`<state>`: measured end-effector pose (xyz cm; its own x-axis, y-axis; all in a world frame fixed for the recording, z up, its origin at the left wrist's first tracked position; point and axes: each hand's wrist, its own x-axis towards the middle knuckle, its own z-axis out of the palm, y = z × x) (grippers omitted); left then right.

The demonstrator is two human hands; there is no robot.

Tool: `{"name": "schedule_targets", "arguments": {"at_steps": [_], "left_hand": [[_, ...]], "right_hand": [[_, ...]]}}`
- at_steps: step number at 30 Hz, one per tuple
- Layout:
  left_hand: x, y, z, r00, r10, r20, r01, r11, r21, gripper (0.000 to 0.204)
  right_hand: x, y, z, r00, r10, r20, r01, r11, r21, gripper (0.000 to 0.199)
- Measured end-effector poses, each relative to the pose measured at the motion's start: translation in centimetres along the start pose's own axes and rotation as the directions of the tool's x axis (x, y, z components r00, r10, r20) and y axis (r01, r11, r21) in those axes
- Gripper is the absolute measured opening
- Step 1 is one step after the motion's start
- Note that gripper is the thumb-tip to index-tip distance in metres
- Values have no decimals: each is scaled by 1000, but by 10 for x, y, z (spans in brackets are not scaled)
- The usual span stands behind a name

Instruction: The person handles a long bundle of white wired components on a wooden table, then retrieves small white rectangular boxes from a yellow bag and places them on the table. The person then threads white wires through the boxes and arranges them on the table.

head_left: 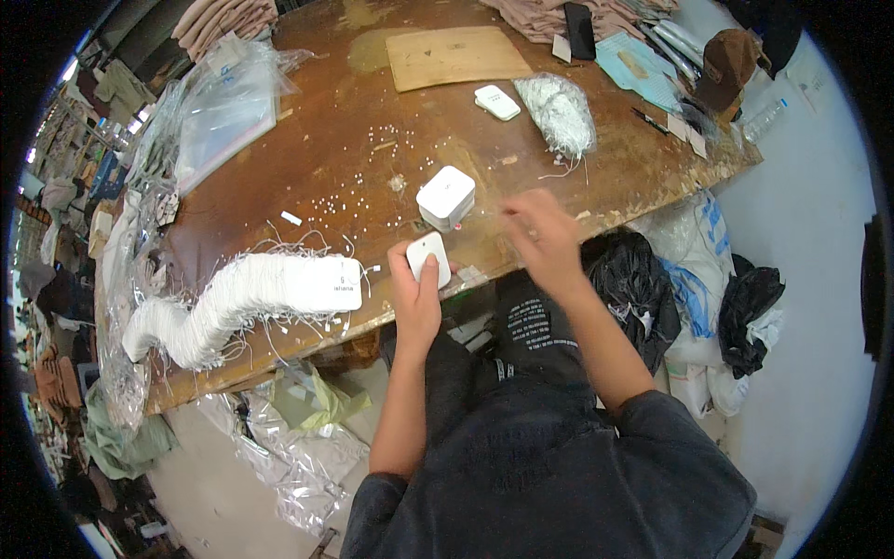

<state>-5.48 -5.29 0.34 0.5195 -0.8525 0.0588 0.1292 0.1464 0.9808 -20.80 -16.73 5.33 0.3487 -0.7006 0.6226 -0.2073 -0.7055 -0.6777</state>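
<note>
"Since the nearest things come first, what is the left hand [415, 296] doing?"

"Gripping a white tag [426, 244] (perhaps several together, I can't count them), thumb on its face and fingers behind, right by the near edge of the table [321, 107]."

"And the right hand [542, 229]?"

"Raised near the same edge, to the right of the tag and apart from it, fingers curled. It's blurred, so I can't tell whether they pinch anything."

"How would the tag handle?"

"Light and fairly stiff, I'd judge, like thick card. Its smooth face may slip a little, and a hard squeeze could crease the edges. I'd take it flat between thumb and fingers at the lower end, leaving the top free."

"What lies past the hands?"

"Off to the left, a curving row of strung tags [219, 303], which look apt to tangle. Just beyond the held tag, a stack [447, 193] of white ones."

"Farther?"

"Scattered white bits [291, 218], then a clear bag [559, 114] of white string, a small white pile [498, 102], a tan sheet [456, 58] and a dark phone [579, 33]."
</note>
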Motion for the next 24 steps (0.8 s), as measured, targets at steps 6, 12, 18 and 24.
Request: {"name": "schedule_targets", "arguments": {"at_steps": [6,12,18,24], "left_hand": [[1,-1,9,978,131,-164,-117,989,91,27],[-4,-1,11,974,122,-192,-122,992,14,30],[-2,-4,9,978,99,-185,-92,995,45,27],[-4,-4,9,939,320,-127,-251,890,382,20]], "right_hand": [[-30,-26,51,939,289,185,-331,905,266,14],[-23,-32,65,933,280,225,-317,936,150,9],[-10,-28,64,946,129,298,-158,985,75,6],[-4,-27,51,914,116,388,-156,985,74,6]]}}
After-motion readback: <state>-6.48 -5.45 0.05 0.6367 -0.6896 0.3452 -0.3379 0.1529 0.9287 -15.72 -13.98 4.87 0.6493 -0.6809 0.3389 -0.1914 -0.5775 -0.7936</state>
